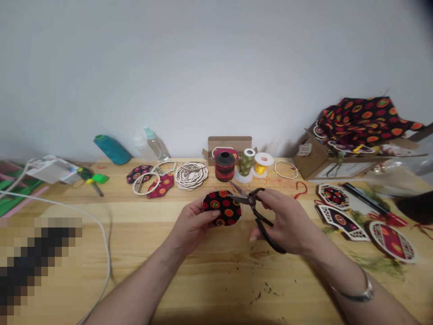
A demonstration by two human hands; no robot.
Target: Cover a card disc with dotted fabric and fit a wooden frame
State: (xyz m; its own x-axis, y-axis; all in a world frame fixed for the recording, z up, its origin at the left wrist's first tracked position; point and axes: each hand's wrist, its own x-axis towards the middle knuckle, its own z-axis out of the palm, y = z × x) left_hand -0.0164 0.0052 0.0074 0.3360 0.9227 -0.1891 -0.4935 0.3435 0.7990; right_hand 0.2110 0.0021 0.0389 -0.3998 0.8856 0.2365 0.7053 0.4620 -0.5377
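Observation:
My left hand [195, 222] pinches a small round piece covered in black fabric with red and green circles [223, 207], held just above the wooden table [209, 280]. My right hand [287, 221] grips black scissors [257, 213] by the handles. Their blades are parted and the tips touch the right edge of the fabric piece. A bracelet sits on my right wrist.
Behind lie thread spools [224, 166], wooden cut-out shapes [191, 175], fabric-covered pieces [161, 186], a teal bottle [111, 149] and a clear bottle [154, 143]. A cardboard box with patterned fabric [358, 122] stands at right, finished pieces [341, 219] before it. A white cable [101, 234] runs at left.

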